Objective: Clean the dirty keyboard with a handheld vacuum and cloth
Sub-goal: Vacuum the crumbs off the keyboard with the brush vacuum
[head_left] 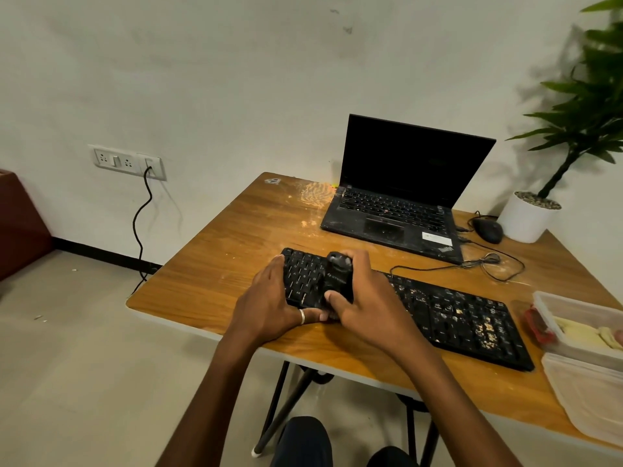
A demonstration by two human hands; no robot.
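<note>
A long black keyboard (465, 318) lies across the wooden table (209, 264), its right half speckled with pale crumbs. My right hand (367, 298) grips a small black handheld vacuum (338, 276) standing on the keyboard's left part. My left hand (269, 301), with a ring on one finger, holds the keyboard's left end, thumb near the front edge. No cloth can be seen.
A dusty open laptop (397, 210) stands behind the keyboard, with a black mouse (487, 230) and loose cable (485, 264) to its right. A potted plant (529, 215) fills the back right corner. Plastic containers (580, 335) sit at the right edge. A wall socket (126, 161) is at left.
</note>
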